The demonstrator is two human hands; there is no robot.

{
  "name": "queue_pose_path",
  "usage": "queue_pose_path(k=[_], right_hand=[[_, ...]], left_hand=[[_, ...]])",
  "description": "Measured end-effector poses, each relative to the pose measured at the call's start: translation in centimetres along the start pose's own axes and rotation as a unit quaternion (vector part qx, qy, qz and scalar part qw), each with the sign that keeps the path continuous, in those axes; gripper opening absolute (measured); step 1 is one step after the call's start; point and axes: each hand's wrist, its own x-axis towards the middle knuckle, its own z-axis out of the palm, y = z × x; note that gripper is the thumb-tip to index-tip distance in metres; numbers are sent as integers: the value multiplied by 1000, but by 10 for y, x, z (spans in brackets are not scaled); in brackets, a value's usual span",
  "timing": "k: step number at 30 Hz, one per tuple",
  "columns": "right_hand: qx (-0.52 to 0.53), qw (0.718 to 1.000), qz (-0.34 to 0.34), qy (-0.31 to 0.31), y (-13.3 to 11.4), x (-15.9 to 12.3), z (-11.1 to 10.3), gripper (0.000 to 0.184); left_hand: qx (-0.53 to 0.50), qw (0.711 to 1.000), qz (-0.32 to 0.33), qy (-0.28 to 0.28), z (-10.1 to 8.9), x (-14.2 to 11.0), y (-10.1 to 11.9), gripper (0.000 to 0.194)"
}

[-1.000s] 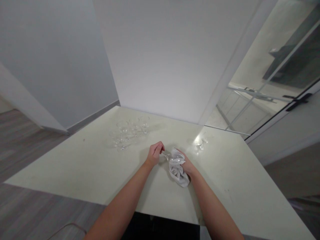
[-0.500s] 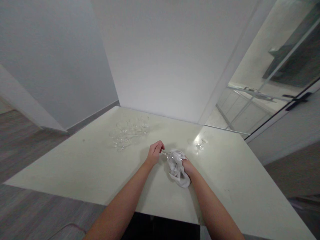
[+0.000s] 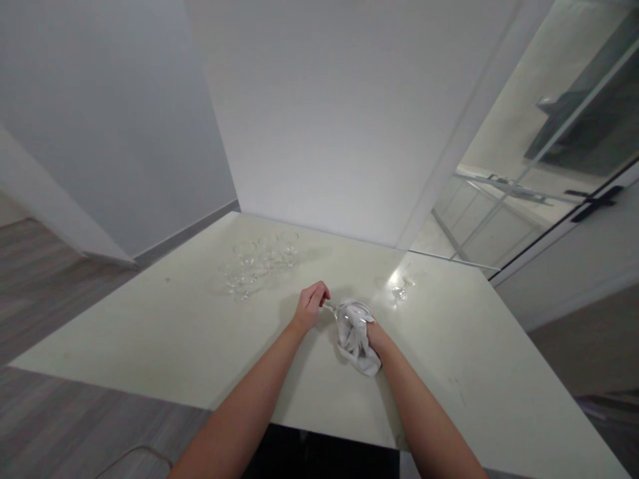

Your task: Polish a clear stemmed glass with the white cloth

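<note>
Glassware was the matter in hand: a stemmed wine glass [image 3: 349, 313] was held on its side just above the pale table [image 3: 164, 319], near the middle of it. Its stem was pinched between the curled fingers of the left hand [image 3: 309, 306], which were pressed together around it. The bowl was wrapped in a white cloth [image 3: 357, 339], and the cloth was gripped against the glass by the right hand [image 3: 375, 336], whose fingers were mostly hidden by the fabric, so their exact spread could not be told.

The glass was judged to be light, stiff, thin-walled and fragile, and slippery where bare; a hold at the stem and a padded hold round the bowl were judged the safest, with little squeeze applied at the rim.

The long axis ran roughly level from left to right, slightly away from the person, with the foot toward the left hand and the mouth of the bowl pointing right, into the cloth.

A cluster of clear glasses [image 3: 259, 263] stood farther back on the left, well apart, and a single small glass [image 3: 399, 289] was seen to the right.
</note>
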Motion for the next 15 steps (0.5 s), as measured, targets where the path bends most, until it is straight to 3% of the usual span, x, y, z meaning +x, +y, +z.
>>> queue_pose_path(k=[8,15], right_hand=[[-8,999,-15,-27,-1,3,-3,24],[-1,993,-67,-100,-10,1,-1,17]], left_hand=[[13,1000,10,-3,-2,1,-3,45],[17,1000,14,-12,-2,0,-1,46]])
